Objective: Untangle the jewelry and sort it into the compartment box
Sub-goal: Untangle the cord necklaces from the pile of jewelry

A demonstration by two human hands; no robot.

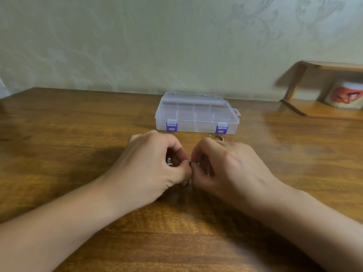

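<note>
1. From my remote seat I see the wooden table (pixel 78 134) running back to the patterned wall (pixel 137 46); its far edge meets the wall just behind the compartment box (pixel 197 114), and its left corner falls away at the picture's left side.
2. Bare tabletop lies to the left of the hands and to the right of them. At the far right a small wooden shelf (pixel 322 110) stands on the table, with a printed cup (pixel 343 95) on it, well apart from the box.
3. The clear box, with two purple latches (pixel 171 127) on its near face, has its lid down, and sits centred at the back, near the hands but not touching them.
4. A gold chain (pixel 217 137) lies on the table between the box and the right hand, its near end hidden behind the knuckles.
5. My left hand (pixel 155 165) is curled tight, thumb and forefinger pinching a thin black cord (pixel 185 184); more black strands show in the hollow under its fingers.
6. My right hand (pixel 225 165) is curled likewise, its fingertips meeting the left hand's at the same cord, where a small glint of metal shows.
7. A loop of the cord hangs below the two thumbs, down to the tabletop; I cannot tell how it is knotted.
</note>
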